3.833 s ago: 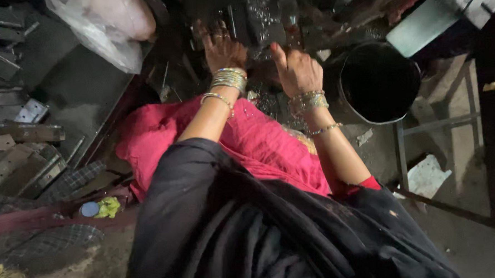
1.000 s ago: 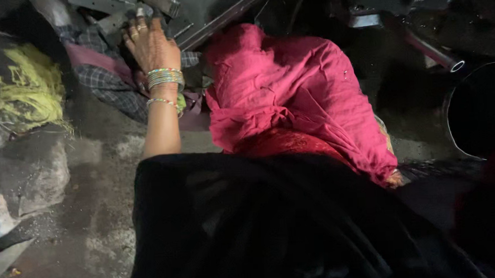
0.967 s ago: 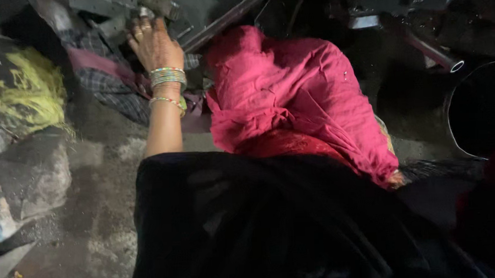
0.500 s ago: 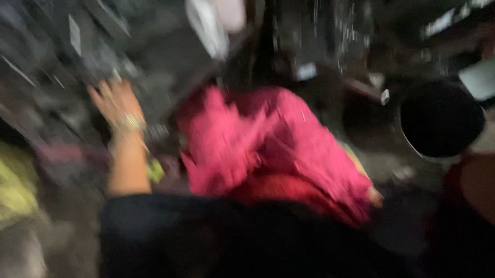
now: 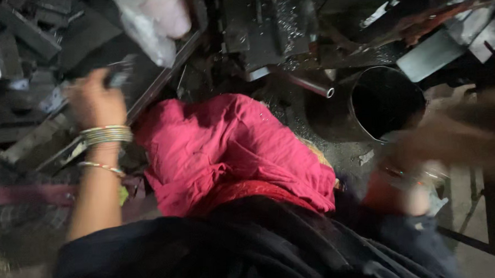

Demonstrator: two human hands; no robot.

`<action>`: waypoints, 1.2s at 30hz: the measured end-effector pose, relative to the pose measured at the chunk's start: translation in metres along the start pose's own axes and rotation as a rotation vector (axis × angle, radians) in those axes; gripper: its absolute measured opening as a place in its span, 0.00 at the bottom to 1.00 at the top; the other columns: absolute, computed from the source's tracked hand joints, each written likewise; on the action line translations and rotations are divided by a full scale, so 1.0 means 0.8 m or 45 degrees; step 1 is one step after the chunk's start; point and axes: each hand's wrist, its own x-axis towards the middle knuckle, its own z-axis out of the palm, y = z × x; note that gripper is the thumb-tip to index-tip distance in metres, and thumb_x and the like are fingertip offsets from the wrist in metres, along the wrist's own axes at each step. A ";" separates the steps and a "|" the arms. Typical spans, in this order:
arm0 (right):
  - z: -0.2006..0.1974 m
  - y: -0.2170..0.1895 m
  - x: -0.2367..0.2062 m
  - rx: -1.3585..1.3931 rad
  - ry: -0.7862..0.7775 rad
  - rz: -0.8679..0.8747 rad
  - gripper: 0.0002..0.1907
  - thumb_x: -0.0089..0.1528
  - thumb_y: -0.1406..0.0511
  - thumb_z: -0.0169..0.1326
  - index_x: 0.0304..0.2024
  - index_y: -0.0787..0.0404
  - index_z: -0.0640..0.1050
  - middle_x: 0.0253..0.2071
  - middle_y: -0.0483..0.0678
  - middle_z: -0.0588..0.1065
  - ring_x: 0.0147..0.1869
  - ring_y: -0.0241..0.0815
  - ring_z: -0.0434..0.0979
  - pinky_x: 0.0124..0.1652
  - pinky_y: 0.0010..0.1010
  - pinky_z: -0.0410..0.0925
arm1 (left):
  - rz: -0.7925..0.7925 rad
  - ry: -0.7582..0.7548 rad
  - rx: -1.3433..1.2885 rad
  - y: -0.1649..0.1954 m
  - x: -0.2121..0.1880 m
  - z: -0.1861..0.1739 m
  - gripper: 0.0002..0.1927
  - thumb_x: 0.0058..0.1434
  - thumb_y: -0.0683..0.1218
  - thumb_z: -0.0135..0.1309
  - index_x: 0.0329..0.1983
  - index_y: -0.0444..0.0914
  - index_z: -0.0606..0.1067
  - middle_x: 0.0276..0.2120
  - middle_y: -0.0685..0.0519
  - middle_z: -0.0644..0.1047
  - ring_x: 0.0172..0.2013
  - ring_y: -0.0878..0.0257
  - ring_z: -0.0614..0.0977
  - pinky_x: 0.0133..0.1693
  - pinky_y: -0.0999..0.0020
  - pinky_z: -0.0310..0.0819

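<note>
The left hand [image 5: 94, 103] was closed round a small dark metal piece [image 5: 118, 78], held above the scrap metal heap [image 5: 16, 65]. The right hand [image 5: 459, 141] was blurred; its grip could not be told. Little open room was left between the pink cloth [image 5: 226, 151] and the black bucket [image 5: 388, 102].

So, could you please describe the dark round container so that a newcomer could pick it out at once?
Start from the crumpled pink cloth in the middle and look to its upper right. There stands the black round metal bucket, tipped with its open mouth toward the camera. Alone among flat metal scraps, it is round and hollow.
</note>
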 end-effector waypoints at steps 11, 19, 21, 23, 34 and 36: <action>0.048 0.083 -0.298 -0.596 -1.864 0.168 0.18 0.72 0.60 0.49 0.28 0.55 0.79 0.25 0.49 0.78 0.28 0.48 0.80 0.27 0.41 0.69 | -0.132 -0.409 -0.229 0.370 0.069 0.290 0.27 0.57 0.48 0.56 0.61 0.37 0.74 0.52 0.38 0.77 0.52 0.42 0.79 0.50 0.51 0.77; 0.078 0.109 -0.296 -0.242 -2.195 0.340 0.12 0.63 0.62 0.51 0.25 0.57 0.79 0.23 0.50 0.79 0.32 0.52 0.81 0.31 0.44 0.71 | 0.501 -0.694 0.472 0.391 0.006 0.228 0.23 0.68 0.51 0.39 0.60 0.40 0.76 0.74 0.43 0.57 0.74 0.50 0.53 0.67 0.31 0.29; 0.082 0.111 -0.296 -0.276 -2.026 0.242 0.13 0.61 0.58 0.55 0.25 0.58 0.80 0.25 0.52 0.79 0.33 0.53 0.82 0.30 0.43 0.72 | 0.414 -0.796 0.484 0.404 0.025 0.233 0.22 0.70 0.51 0.37 0.60 0.43 0.76 0.75 0.47 0.57 0.75 0.53 0.52 0.68 0.31 0.21; 0.075 0.108 -0.305 -0.302 -1.999 0.307 0.17 0.60 0.54 0.57 0.27 0.59 0.80 0.27 0.53 0.79 0.34 0.54 0.82 0.31 0.43 0.73 | 0.289 -0.744 0.467 0.413 0.044 0.241 0.23 0.72 0.52 0.35 0.62 0.44 0.75 0.73 0.50 0.60 0.75 0.54 0.52 0.69 0.33 0.22; 0.015 0.054 -0.362 -0.420 -2.018 0.912 0.22 0.64 0.47 0.53 0.40 0.57 0.84 0.32 0.57 0.80 0.36 0.58 0.82 0.35 0.47 0.73 | 0.426 -0.639 0.273 0.387 0.027 0.224 0.26 0.68 0.55 0.38 0.62 0.38 0.74 0.71 0.45 0.63 0.72 0.51 0.57 0.68 0.35 0.25; 0.032 0.071 -0.356 -0.477 -2.103 0.798 0.24 0.66 0.45 0.52 0.38 0.57 0.84 0.34 0.57 0.80 0.38 0.57 0.82 0.38 0.46 0.74 | 0.474 -0.632 0.290 0.377 0.023 0.222 0.26 0.69 0.55 0.38 0.63 0.38 0.74 0.70 0.43 0.64 0.73 0.51 0.57 0.69 0.35 0.25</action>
